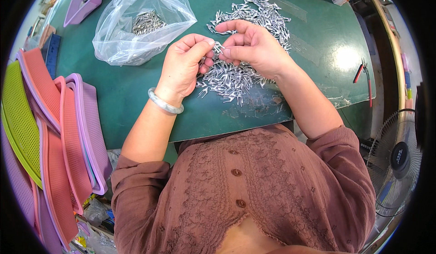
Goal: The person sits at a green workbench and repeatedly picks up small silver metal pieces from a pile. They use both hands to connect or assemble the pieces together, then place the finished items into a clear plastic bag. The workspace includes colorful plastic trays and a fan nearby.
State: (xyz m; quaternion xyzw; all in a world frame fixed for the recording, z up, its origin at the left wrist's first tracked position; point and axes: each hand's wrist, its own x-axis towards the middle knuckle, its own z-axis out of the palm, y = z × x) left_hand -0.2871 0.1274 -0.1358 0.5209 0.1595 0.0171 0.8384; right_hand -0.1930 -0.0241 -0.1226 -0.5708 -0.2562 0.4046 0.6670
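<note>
My left hand [185, 62], with a pale bangle at the wrist, is closed; its thumb and index finger pinch a small forked metal part [218, 48]. More silvery parts show under its curled fingers. From the right, my right hand [256, 47] meets it, thumb and bent fingers closed at the same metal part, index finger arched above. How far its fingertips grip the part is partly hidden. Both hands are over a spread pile of small silver forked metal parts [231, 79] on the green table [136, 95]. The pile stretches beyond my right hand too.
A clear plastic bag [122, 47] holding more metal parts [147, 22] lies open at the left, near a purple tray [85, 2]. Stacked perforated baskets [77, 140] crowd the left side. Red-handled pliers [368, 79] lie at the right table edge; a fan [395, 163] stands beyond.
</note>
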